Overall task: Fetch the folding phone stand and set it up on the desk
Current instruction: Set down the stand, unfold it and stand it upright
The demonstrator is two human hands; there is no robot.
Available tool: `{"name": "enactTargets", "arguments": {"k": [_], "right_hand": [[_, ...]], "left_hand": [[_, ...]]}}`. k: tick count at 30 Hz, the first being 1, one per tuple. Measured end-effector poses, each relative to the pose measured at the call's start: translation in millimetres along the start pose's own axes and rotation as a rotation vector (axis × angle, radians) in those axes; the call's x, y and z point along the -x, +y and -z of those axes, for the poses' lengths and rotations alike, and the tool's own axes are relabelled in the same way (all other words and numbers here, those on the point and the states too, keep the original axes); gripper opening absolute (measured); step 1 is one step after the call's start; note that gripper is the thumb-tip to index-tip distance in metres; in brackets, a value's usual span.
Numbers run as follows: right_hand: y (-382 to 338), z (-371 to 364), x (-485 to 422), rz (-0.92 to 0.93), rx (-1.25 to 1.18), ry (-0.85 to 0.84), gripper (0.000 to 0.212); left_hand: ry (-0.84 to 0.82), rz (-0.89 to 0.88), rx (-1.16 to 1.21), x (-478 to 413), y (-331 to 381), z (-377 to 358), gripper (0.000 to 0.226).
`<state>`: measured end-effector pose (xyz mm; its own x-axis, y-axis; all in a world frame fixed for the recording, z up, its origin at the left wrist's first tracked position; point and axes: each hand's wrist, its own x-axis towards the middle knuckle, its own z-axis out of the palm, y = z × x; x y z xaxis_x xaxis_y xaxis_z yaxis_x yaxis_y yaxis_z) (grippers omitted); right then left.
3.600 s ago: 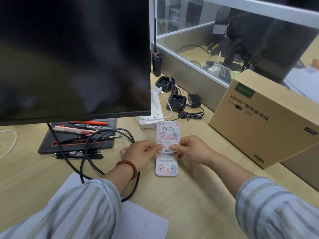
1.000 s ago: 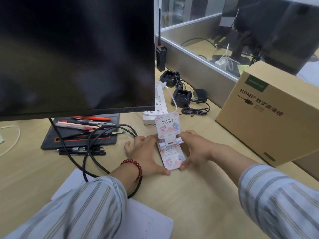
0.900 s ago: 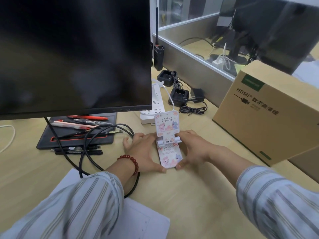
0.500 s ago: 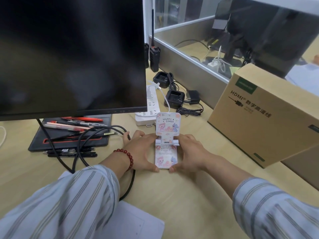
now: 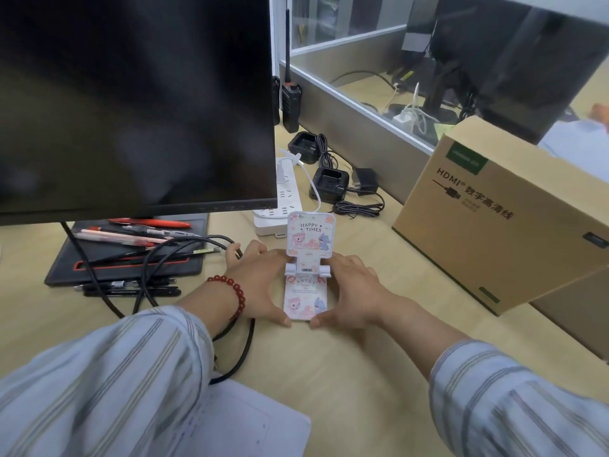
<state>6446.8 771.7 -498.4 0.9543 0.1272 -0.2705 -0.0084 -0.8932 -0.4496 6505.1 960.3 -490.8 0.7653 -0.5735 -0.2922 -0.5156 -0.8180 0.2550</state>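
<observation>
1. The phone stand (image 5: 306,275) sits at frame centre on the desk (image 5: 362,374), unfolded: base flat, back panel raised.
2. The left hand (image 5: 255,285) rests against the base's left edge, fingers extended flat, thumb tip at the near corner.
3. The right hand (image 5: 349,288) mirrors it on the right edge, fingers loosely spread.
4. Neither hand closes around the stand; both only touch its sides.
5. A monitor (image 5: 131,103) fills the upper left; a cardboard box (image 5: 494,225) stands at right.

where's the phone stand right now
In the head view the phone stand stands unfolded on the desk at centre, between the left hand and right hand, before the power strip.
</observation>
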Motion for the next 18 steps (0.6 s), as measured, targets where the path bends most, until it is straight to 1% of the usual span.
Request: {"name": "enactTargets", "arguments": {"k": [3, 6, 14, 18], "right_hand": [[0.5, 11.8, -8.2, 0.043, 0.049, -0.109, 0.103], [1.8, 14.6, -11.6, 0.043, 0.053, -0.145, 0.103], [2.0, 13.8, -10.6, 0.03, 0.05, -0.133, 0.105], [2.9, 11.8, -8.3, 0.012, 0.033, -0.101, 0.106]], "left_hand": [[0.06, 0.107, 0.095, 11.3, 5.8, -10.7, 0.105], [0.079, 0.144, 0.126, 14.2, 11.7, -13.2, 0.103], [0.057, 0.153, 0.153, 13.7, 10.6, -13.3, 0.103], [0.053, 0.112, 0.132, 10.4, 7.0, -11.9, 0.104]]}}
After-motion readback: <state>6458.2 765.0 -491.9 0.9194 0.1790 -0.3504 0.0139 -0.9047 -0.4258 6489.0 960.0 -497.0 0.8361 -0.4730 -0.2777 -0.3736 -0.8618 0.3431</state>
